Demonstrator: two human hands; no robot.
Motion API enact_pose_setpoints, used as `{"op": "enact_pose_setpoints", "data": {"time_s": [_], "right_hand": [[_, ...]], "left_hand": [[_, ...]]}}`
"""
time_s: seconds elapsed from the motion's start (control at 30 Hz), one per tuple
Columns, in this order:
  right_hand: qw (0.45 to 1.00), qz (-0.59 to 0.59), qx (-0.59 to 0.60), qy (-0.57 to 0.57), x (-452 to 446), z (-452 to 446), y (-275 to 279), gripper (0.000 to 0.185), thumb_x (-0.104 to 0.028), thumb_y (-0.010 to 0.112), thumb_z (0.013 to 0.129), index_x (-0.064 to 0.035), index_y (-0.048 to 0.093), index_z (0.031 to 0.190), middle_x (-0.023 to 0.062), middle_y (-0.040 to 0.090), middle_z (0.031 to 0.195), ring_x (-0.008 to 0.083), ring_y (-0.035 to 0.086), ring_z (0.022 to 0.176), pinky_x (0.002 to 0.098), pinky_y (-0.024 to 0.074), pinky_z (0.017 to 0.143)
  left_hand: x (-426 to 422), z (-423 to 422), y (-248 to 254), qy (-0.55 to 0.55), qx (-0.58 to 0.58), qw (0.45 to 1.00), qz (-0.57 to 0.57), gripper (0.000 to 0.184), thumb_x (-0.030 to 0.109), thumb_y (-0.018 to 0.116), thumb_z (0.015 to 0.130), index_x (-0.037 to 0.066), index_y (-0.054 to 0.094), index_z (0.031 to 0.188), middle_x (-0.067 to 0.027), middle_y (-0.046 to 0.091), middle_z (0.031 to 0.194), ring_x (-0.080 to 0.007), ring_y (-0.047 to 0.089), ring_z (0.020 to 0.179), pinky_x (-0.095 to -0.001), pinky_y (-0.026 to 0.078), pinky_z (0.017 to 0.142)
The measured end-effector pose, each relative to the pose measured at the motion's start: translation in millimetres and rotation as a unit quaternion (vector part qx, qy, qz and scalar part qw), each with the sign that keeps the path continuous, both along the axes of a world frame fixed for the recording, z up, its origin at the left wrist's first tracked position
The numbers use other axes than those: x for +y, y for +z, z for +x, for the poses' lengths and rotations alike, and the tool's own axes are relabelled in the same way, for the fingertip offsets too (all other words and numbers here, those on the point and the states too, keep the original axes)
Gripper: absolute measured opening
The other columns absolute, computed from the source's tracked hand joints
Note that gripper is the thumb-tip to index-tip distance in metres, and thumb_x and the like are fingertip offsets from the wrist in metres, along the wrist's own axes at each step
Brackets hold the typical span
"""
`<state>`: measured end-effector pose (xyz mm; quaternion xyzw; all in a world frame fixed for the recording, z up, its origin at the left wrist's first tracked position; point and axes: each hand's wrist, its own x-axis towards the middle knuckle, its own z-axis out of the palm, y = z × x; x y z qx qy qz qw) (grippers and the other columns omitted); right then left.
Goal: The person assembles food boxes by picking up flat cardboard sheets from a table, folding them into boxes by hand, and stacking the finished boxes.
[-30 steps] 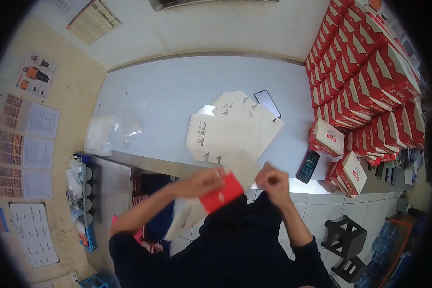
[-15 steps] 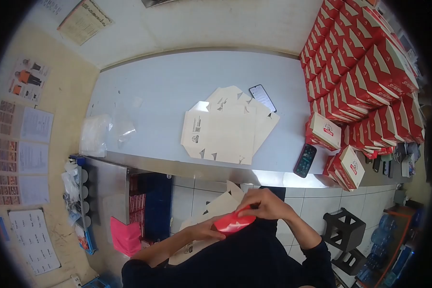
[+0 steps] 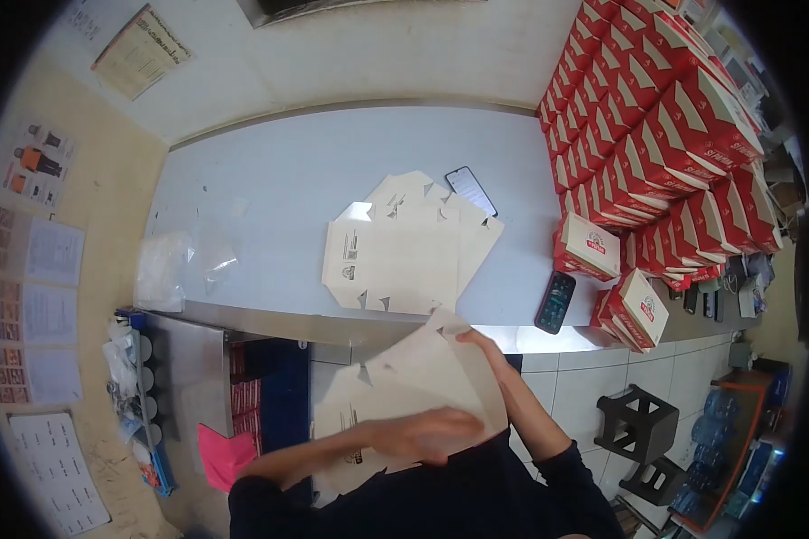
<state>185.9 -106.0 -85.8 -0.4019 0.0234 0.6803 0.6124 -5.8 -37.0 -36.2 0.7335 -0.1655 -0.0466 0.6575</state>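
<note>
A large cream cardboard box blank (image 3: 404,377), printed in black and with cut slots, is held tilted in front of my body. My right hand (image 3: 487,352) grips its right edge near the upper corner, fingers wrapped on the board. Across the lower right of the blank lies my left hand (image 3: 427,436), slightly blurred, fingers stretched out and thumb apart, touching the surface. Just beyond, flat cream box blanks (image 3: 395,256) are stacked unevenly on the table (image 3: 270,189).
Red-and-cream folded boxes (image 3: 638,135) are piled high at the right. A phone (image 3: 470,191) lies by the flat blanks, and a dark phone (image 3: 555,302) near the front edge. Clear plastic bags (image 3: 164,269) sit at left. Black stools (image 3: 636,422) stand on the floor at right.
Both hands were together on a red folded part. Now the blank is spread and raised, its cream side showing; my right hand is at its edge and my left hand has moved across it.
</note>
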Motion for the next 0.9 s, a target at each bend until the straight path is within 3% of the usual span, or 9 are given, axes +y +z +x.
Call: {"op": "enact_pose_setpoints", "data": {"time_s": [0.07,0.13,0.2,0.37,0.43,0.47,0.6,0.8,0.9], "right_hand": [[0.975,0.182,0.071,0.105,11,16,23,0.058,-0.025,0.056,0.089,0.0029,0.049,0.139,0.0176,0.06,0.125,0.0279,0.055,0.12,0.0388,0.0439,0.104],[0.955,0.265,0.051,0.12,21,16,34,0.053,-0.033,0.051,0.094,0.0076,0.059,0.127,0.0178,0.066,0.117,0.0279,0.058,0.117,0.0369,0.0429,0.104],[0.927,0.287,-0.16,0.183,25,14,57,0.052,-0.035,0.051,0.098,0.0064,0.058,0.129,0.0178,0.064,0.12,0.0265,0.057,0.119,0.037,0.0414,0.104],[0.954,0.223,-0.201,-0.012,35,-13,89,0.052,-0.033,0.058,0.097,0.007,0.056,0.131,0.0191,0.058,0.133,0.0304,0.057,0.12,0.0385,0.0452,0.102],[0.639,0.287,-0.713,0.042,38,-17,97,0.059,-0.017,0.07,0.086,-0.0013,0.052,0.14,0.0112,0.053,0.141,0.0306,0.053,0.124,0.0397,0.0439,0.105],[0.64,0.286,-0.712,0.044,38,-23,103,0.059,-0.017,0.07,0.086,-0.0013,0.052,0.14,0.0112,0.053,0.141,0.0306,0.053,0.124,0.0397,0.0439,0.105],[0.576,0.281,-0.76,0.11,39,-25,108,0.078,-0.022,0.076,0.074,-0.0141,0.047,0.146,0.0047,0.044,0.151,0.0334,0.044,0.131,0.0451,0.0432,0.109],[0.596,0.388,-0.687,0.148,27,-21,87,0.057,-0.022,0.073,0.081,-0.0178,0.06,0.136,0.002,0.045,0.151,0.0352,0.036,0.141,0.0474,0.0385,0.114],[0.632,0.389,-0.657,0.134,23,-26,89,0.045,-0.019,0.071,0.084,-0.0174,0.066,0.129,0.0025,0.048,0.149,0.0362,0.033,0.144,0.0483,0.0367,0.115]], "left_hand": [[16,2,-23,0.186,0.312,0.823,-0.436,0.047,0.037,0.052,0.102,0.003,0.054,0.134,-0.0168,0.054,0.138,-0.0295,0.055,0.125,-0.0423,0.04,0.108],[43,-1,-19,0.297,0.301,0.737,-0.528,0.039,0.034,0.049,0.104,0.004,0.056,0.127,-0.0154,0.061,0.126,-0.0283,0.062,0.114,-0.0412,0.045,0.103],[46,4,2,0.379,0.285,0.73,-0.492,0.038,0.032,0.048,0.105,0.003,0.056,0.128,-0.0137,0.062,0.124,-0.0262,0.062,0.113,-0.0405,0.045,0.103],[46,9,11,0.564,0.115,0.793,-0.2,0.024,0.018,0.052,0.104,0.002,0.06,0.12,-0.0089,0.063,0.12,-0.0177,0.062,0.113,-0.035,0.05,0.096],[48,5,9,0.538,0.063,0.764,-0.35,0.024,0.017,0.052,0.104,0.002,0.059,0.122,-0.0098,0.062,0.122,-0.0182,0.061,0.114,-0.0354,0.05,0.095],[47,5,8,0.495,0.009,0.716,-0.492,0.024,0.016,0.052,0.104,0.002,0.058,0.123,-0.0106,0.061,0.125,-0.0188,0.06,0.116,-0.0358,0.051,0.094],[47,12,25,0.601,-0.028,0.7,-0.384,0.025,0.015,0.05,0.104,0.002,0.056,0.124,-0.0123,0.06,0.127,-0.0206,0.06,0.115,-0.0358,0.052,0.093],[36,7,1,0.551,-0.073,0.742,-0.374,0.028,0.012,0.048,0.1,0.0,0.052,0.124,-0.0096,0.062,0.116,-0.0191,0.063,0.104,-0.0346,0.051,0.092],[30,13,5,0.562,-0.05,0.719,-0.406,0.034,0.029,0.041,0.107,0.002,0.05,0.126,-0.0089,0.06,0.116,-0.0192,0.061,0.106,-0.0342,0.05,0.092]]}}
